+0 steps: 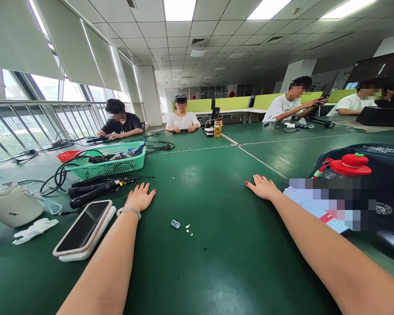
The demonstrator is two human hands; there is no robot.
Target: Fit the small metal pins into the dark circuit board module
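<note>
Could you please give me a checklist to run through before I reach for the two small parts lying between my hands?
1. Left hand empty, flat on the table: ok.
2. Right hand empty, flat: ok.
3. Small blue part and small white part both uncovered, lying apart: ok.
4. Table between hands and parts free of obstacles: ok.
5. Black cables clear of the left fingers: cannot tell, they lie very close.
6. Phone clear of the left forearm: ok, though close beside it.
</note>
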